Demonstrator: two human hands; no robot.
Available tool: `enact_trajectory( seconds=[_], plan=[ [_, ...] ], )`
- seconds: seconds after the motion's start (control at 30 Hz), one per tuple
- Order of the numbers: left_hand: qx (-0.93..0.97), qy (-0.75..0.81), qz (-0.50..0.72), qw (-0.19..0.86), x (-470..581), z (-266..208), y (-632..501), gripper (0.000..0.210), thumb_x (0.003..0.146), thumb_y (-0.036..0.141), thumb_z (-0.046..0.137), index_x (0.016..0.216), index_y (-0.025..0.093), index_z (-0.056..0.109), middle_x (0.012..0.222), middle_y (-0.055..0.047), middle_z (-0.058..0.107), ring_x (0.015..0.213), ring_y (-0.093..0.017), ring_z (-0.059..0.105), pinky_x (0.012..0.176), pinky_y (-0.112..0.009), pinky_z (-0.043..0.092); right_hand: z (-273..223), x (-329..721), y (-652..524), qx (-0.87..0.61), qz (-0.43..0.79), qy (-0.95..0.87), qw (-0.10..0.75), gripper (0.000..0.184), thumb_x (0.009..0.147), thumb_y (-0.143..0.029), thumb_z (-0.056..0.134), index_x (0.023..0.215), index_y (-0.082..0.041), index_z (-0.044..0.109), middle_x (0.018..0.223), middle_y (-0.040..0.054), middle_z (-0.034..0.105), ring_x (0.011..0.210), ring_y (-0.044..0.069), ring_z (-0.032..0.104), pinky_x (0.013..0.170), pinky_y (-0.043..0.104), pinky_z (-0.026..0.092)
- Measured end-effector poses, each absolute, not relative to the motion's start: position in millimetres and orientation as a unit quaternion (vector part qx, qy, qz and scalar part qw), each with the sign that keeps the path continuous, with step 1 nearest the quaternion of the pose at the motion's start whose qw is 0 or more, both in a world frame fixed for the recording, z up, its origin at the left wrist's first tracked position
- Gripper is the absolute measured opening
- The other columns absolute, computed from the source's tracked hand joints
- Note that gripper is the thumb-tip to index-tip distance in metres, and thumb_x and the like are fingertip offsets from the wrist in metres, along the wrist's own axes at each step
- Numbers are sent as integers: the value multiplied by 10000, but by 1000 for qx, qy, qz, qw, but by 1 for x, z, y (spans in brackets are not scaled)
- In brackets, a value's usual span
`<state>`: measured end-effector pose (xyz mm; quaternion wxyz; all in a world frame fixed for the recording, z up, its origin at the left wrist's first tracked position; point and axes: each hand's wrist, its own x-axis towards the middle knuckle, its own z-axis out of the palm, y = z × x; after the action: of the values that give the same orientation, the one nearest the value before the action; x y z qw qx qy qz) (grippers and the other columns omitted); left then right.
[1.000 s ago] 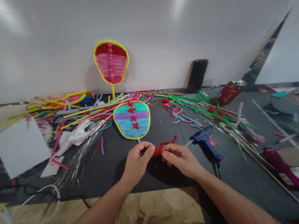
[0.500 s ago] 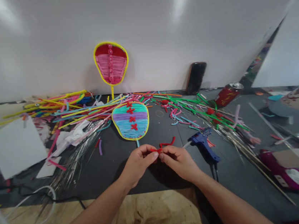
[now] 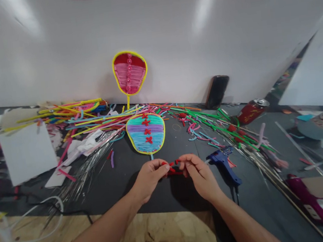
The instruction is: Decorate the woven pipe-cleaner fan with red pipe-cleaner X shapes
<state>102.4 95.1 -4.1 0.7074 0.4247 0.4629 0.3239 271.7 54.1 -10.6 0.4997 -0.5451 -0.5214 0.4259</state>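
Observation:
Between thumb and fingers, my left hand (image 3: 150, 178) pinches a short twisted piece of red pipe cleaner (image 3: 172, 167). My right hand (image 3: 199, 175) is closed just beside it, with red pipe cleaner showing at its fingertips; how the pieces join is hard to see. Just beyond both hands lies a fan (image 3: 145, 127) wound in teal, purple and blue, edged in yellow, with red crosses down its middle. A blue glue gun (image 3: 224, 166) rests on the table right of my right hand.
A pink and red fan (image 3: 129, 74) leans against the white panel (image 3: 76, 41), as does a phone (image 3: 217, 91). Loose pipe cleaners (image 3: 105, 119) and silver stems (image 3: 82, 172) spread across the table. At right are a red can (image 3: 253, 111) and a purple tool (image 3: 319, 204).
My hands have drawn slightly apart, opening a gap with red pipe cleaner in it. The bent red piece beyond my right hand no longer shows there. The view has shifted a little.

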Motion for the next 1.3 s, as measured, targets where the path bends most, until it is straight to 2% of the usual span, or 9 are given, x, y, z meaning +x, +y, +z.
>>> enact_trajectory(
  seconds=[0.07, 0.2, 0.5, 0.73, 0.83, 0.9, 1.0, 1.17, 1.3],
  plan=[
    [393, 451, 334, 728, 102, -5, 97, 205, 686, 329, 702, 695, 141, 622, 602, 24, 578, 544, -75, 486, 566, -211, 357, -10, 273, 54, -525, 396, -551, 514, 215, 737, -108, 400, 692, -186, 596, 720, 20, 599, 609, 119, 526, 596, 243, 425],
    [329, 430, 346, 766, 101, -6, 101, 270, 679, 368, 737, 760, 145, 606, 742, -18, 655, 578, -79, 546, 609, -225, 436, -11, 278, 53, -494, 392, -561, 536, 209, 560, -58, 342, 456, -197, 457, 522, -12, 503, 525, 114, 475, 537, 234, 364],
    [325, 429, 343, 770, 99, -6, 101, 287, 635, 242, 781, 858, 144, 629, 795, -28, 687, 599, -76, 596, 621, -205, 475, -14, 280, 54, -488, 371, -551, 566, 203, 559, -54, 348, 462, -191, 461, 518, -22, 490, 505, 108, 447, 517, 240, 319],
    [352, 417, 349, 762, 99, -2, 103, 224, 656, 257, 754, 789, 137, 621, 753, -26, 678, 587, -81, 588, 615, -212, 469, 10, 292, 52, -428, 307, -477, 704, 181, 564, -25, 401, 488, -189, 406, 525, -45, 406, 530, 108, 404, 511, 237, 289],
    [373, 413, 365, 746, 97, 0, 105, 205, 682, 271, 732, 798, 140, 625, 774, -28, 677, 606, -82, 585, 634, -216, 471, 40, 311, 41, -452, 231, -462, 727, 181, 628, -22, 439, 582, -197, 452, 580, -45, 443, 564, 111, 432, 542, 239, 331],
    [384, 414, 373, 736, 96, 1, 106, 205, 698, 279, 720, 821, 142, 631, 785, -30, 676, 618, -83, 582, 649, -221, 474, 56, 327, 30, -521, 181, -483, 681, 149, 719, -66, 471, 693, -205, 517, 670, -27, 512, 600, 118, 473, 577, 252, 372],
    [388, 412, 376, 734, 97, 2, 107, 222, 697, 295, 722, 837, 147, 633, 799, -33, 680, 625, -84, 581, 654, -228, 479, 58, 352, 15, -648, 117, -543, 521, 85, 811, -197, 502, 857, -199, 574, 801, 27, 592, 671, 150, 528, 649, 293, 431],
    [353, 422, 408, 729, 99, 7, 107, 226, 627, 256, 771, 764, 146, 630, 694, 7, 626, 620, -81, 570, 625, -211, 482, 16, 375, 9, -726, 7, -648, 228, 289, 795, -350, 575, 1012, -159, 584, 1002, 138, 634, 934, 293, 559, 817, 441, 445],
    [342, 422, 427, 723, 98, 13, 107, 218, 614, 236, 781, 749, 138, 642, 676, 9, 608, 618, -76, 562, 612, -201, 483, -11, 375, 17, -751, -25, -650, 115, 443, 797, -345, 587, 1164, -103, 530, 1086, 185, 623, 988, 329, 574, 853, 461, 439]
  ],
)
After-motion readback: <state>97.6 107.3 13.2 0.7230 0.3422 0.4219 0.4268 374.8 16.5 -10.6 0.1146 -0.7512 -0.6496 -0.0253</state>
